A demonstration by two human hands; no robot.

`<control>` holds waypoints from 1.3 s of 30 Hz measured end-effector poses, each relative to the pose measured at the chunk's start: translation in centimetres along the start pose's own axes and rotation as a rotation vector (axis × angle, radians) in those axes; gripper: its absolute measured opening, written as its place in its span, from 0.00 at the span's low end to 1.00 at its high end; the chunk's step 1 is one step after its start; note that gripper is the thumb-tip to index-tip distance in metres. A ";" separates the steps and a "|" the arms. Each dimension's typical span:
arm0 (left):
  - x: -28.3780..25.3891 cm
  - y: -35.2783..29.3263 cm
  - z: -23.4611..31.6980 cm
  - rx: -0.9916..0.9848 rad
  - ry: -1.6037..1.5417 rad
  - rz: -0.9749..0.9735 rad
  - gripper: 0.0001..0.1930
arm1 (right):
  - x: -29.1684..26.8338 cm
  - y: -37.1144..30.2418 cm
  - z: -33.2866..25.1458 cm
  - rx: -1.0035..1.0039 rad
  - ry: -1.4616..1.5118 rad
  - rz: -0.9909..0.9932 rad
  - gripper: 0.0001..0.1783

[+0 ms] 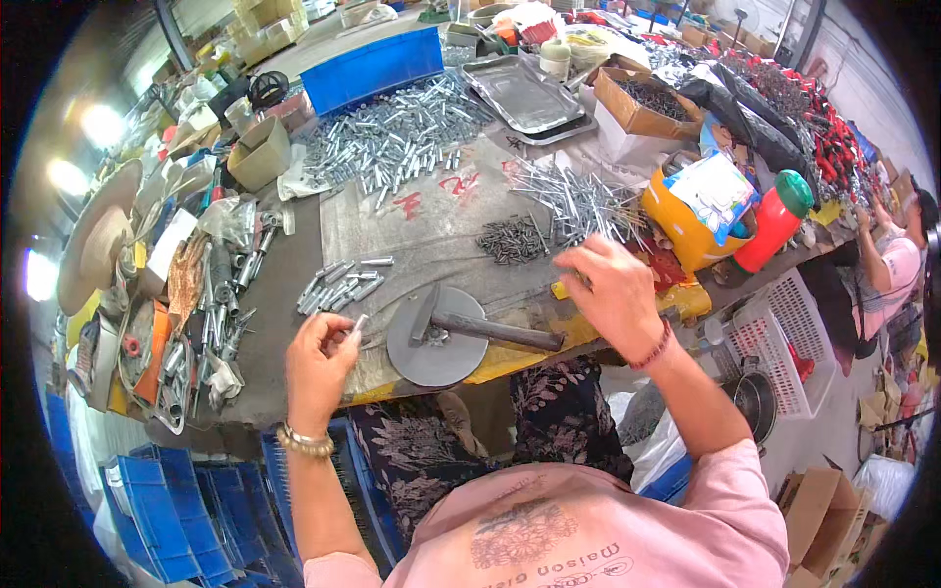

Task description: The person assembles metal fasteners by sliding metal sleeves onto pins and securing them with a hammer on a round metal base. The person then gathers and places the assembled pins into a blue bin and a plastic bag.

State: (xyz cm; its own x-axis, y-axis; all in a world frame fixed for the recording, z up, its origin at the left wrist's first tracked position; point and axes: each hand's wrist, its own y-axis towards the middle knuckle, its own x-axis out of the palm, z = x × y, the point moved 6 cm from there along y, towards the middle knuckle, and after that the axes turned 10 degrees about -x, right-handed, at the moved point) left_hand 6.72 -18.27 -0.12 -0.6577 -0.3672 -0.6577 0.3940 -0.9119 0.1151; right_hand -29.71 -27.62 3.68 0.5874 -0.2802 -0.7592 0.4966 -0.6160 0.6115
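Observation:
My left hand (pixel 321 361) pinches a small silver metal tube (pixel 360 323) at the near edge of the bench. Just beyond it lies a group of similar metal tubes (pixel 343 285). To its right, a hammer (pixel 498 330) rests across a round grey metal disc (pixel 412 361), its handle pointing right. My right hand (pixel 613 296) hovers above the bench with thumb and fingers apart, and nothing shows between them. Near its fingertips are a pile of short dark pins (pixel 512 241) and a heap of long thin metal rods (pixel 578 201).
Behind lie many loose metal tubes (pixel 392 137), a blue bin (pixel 374 71) and a metal tray (pixel 524 93). A yellow container (pixel 681 220) and red bottle (pixel 772 225) stand at right. Metal tools (pixel 221 294) crowd the left. Another person (pixel 892 260) sits far right.

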 end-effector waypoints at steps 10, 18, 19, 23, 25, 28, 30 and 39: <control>3.4 -5.2 5.1 0.101 -0.088 -0.171 0.06 | 5.8 1.1 3.9 0.174 -0.380 -0.220 0.06; 4.0 -4.9 5.5 0.270 0.106 -0.112 0.09 | -4.5 2.4 1.0 0.097 -0.163 -0.065 0.05; 4.2 -4.8 5.7 0.296 0.096 -0.107 0.09 | -5.2 2.5 0.5 0.078 -0.189 -0.137 0.05; 4.3 -4.9 5.5 0.265 0.058 -0.117 0.09 | -3.9 2.2 0.2 0.039 -0.164 -0.266 0.04; 4.4 -5.2 5.1 0.262 0.053 -0.112 0.09 | -2.5 1.9 -0.2 0.018 -0.082 -0.271 0.04; 4.6 -5.2 5.3 0.286 0.030 -0.103 0.09 | -1.9 0.8 -0.5 0.022 -0.002 -0.112 0.05; 4.7 -5.3 5.3 0.260 -0.018 -0.084 0.09 | -1.3 -0.6 -0.2 0.082 0.062 -0.040 0.07; 5.0 -5.3 5.4 0.162 -0.066 -0.137 0.07 | 2.8 -3.7 2.3 0.298 0.491 0.127 0.05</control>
State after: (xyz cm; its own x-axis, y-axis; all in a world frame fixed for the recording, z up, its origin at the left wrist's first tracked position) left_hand -2.12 -16.21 0.01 -0.7409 -0.2446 -0.6255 0.1937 -0.9696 0.1497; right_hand -31.37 -27.80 -1.20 0.8930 -0.0353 -0.4486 0.2437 -0.8002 0.5480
